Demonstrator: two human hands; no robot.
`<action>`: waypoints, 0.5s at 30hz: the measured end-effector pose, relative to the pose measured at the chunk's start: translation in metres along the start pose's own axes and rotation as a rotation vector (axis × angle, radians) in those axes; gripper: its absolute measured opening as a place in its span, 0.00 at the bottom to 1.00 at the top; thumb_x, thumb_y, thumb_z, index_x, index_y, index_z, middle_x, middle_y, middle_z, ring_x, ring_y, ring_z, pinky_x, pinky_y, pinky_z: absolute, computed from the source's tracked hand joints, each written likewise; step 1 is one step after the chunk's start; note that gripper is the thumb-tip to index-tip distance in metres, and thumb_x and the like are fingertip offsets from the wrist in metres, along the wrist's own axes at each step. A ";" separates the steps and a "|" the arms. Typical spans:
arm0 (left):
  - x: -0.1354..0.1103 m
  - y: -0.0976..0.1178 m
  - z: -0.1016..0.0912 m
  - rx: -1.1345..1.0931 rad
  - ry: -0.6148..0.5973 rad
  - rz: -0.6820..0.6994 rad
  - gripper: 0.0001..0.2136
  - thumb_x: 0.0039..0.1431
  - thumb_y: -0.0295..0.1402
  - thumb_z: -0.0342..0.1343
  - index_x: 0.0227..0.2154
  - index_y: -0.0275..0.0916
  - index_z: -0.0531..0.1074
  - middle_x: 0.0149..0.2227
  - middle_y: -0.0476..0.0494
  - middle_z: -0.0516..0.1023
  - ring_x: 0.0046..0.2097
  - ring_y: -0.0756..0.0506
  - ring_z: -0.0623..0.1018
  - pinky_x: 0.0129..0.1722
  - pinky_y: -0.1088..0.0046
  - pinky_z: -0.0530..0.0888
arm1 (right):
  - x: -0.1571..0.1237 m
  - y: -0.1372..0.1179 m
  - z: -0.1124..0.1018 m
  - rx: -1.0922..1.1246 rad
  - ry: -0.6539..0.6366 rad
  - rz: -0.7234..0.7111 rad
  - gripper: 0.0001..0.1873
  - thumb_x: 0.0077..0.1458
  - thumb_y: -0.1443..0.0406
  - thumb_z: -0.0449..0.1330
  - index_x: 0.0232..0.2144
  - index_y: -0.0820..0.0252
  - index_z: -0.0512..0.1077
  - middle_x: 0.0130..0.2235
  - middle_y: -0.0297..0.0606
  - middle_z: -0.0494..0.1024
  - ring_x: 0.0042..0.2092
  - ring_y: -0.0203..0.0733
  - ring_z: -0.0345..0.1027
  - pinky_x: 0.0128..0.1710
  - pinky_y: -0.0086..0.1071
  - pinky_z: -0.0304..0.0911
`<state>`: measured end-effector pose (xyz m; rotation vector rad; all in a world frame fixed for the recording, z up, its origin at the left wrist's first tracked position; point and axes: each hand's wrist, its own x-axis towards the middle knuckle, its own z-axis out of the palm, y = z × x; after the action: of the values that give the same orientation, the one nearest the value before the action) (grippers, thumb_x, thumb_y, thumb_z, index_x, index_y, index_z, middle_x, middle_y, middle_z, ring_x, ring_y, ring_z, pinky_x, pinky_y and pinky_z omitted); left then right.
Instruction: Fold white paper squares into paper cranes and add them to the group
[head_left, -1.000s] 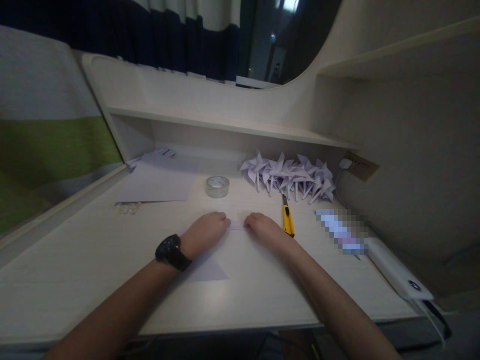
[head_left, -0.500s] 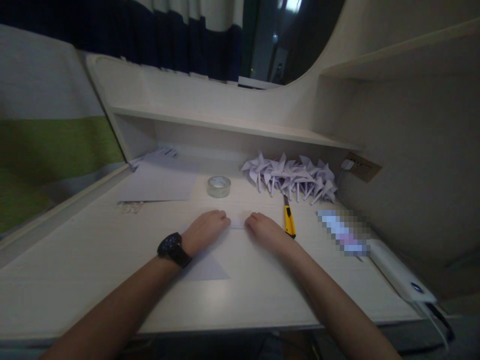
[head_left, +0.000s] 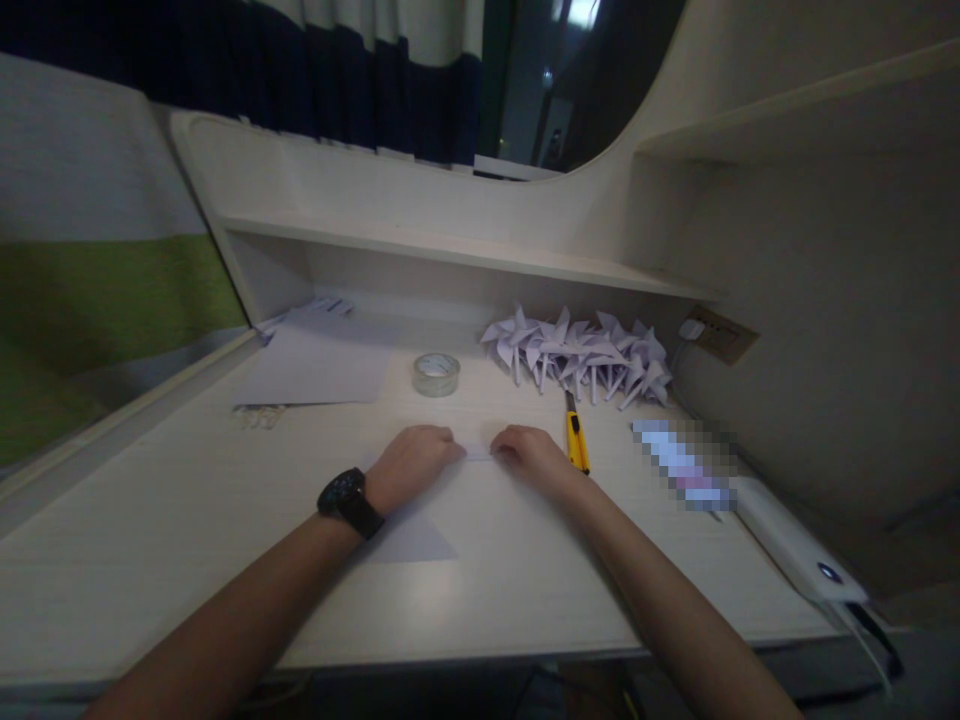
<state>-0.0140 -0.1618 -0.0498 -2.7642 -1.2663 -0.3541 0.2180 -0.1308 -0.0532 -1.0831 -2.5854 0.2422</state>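
A small strip of white paper [head_left: 478, 453] spans the gap between my two hands at the middle of the desk. My left hand [head_left: 420, 465], with a dark watch on its wrist, has its fingers closed on the strip's left end. On the right end, the curled fingers of my right hand [head_left: 532, 458] pinch it. Much of the paper is hidden by the fingers. A flat white paper piece [head_left: 420, 543] with a pointed corner lies under my left wrist.
A roll of clear tape [head_left: 436, 376] stands beyond my hands. Several paper pinwheels [head_left: 577, 350] are heaped at the back right, near a yellow utility knife [head_left: 577, 440]. White sheets [head_left: 315, 360] lie at the back left. A blurred-out object [head_left: 682, 468] and a white power strip [head_left: 795, 545] sit at right.
Both hands stay on the paper strip. My fingers have shifted only slightly, and the whole view has moved a little.
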 end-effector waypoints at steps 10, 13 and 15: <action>0.001 0.001 0.005 0.013 0.057 -0.017 0.11 0.65 0.30 0.47 0.34 0.35 0.74 0.33 0.43 0.73 0.37 0.45 0.71 0.37 0.70 0.65 | 0.002 0.011 0.007 0.061 0.078 0.015 0.12 0.50 0.77 0.56 0.31 0.61 0.76 0.34 0.37 0.77 0.38 0.38 0.70 0.40 0.27 0.60; 0.001 -0.001 0.005 0.006 0.055 -0.036 0.11 0.65 0.30 0.47 0.35 0.35 0.75 0.33 0.43 0.73 0.36 0.46 0.72 0.35 0.71 0.65 | 0.003 0.013 0.009 0.083 0.079 0.027 0.12 0.50 0.77 0.56 0.31 0.61 0.76 0.34 0.37 0.77 0.38 0.38 0.70 0.40 0.27 0.60; 0.001 -0.003 0.005 0.039 0.048 -0.003 0.10 0.64 0.29 0.48 0.35 0.37 0.75 0.32 0.44 0.73 0.35 0.45 0.72 0.35 0.70 0.65 | 0.002 0.014 0.010 0.097 0.097 0.025 0.12 0.51 0.78 0.56 0.32 0.61 0.75 0.34 0.36 0.77 0.38 0.38 0.69 0.41 0.27 0.60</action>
<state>-0.0148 -0.1586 -0.0548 -2.7043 -1.2531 -0.3897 0.2220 -0.1197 -0.0662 -1.0664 -2.4495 0.3099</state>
